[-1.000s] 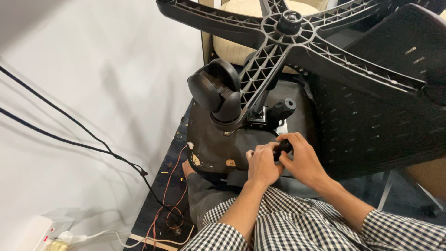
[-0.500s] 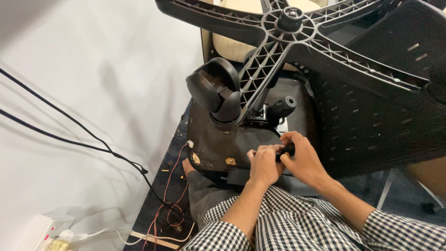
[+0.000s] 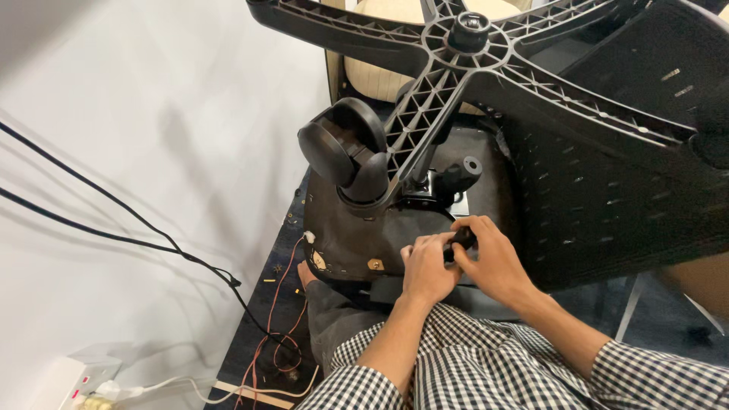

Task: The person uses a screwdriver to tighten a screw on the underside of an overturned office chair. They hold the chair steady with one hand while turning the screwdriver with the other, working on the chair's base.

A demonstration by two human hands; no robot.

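Hands, two, both clasp one black knob (image 3: 463, 240) under one overturned chair (image 3: 607, 205); left hand (image 3: 427, 267), right hand (image 3: 492, 258).

Small black part (image 3: 462, 240) mostly hidden inside both hands' grip; shape not readable. Chair base (image 3: 471, 45) arms cut off at top edge. White power strip (image 3: 72, 380) cropped at bottom-left corner. Both forearms run off bottom edge.

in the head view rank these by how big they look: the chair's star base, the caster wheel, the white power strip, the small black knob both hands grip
1. star base, spanning the top
2. caster wheel
3. white power strip, partly cut off at the edge, so unsure against the wheel
4. small black knob, mostly hidden between the left hand and right hand
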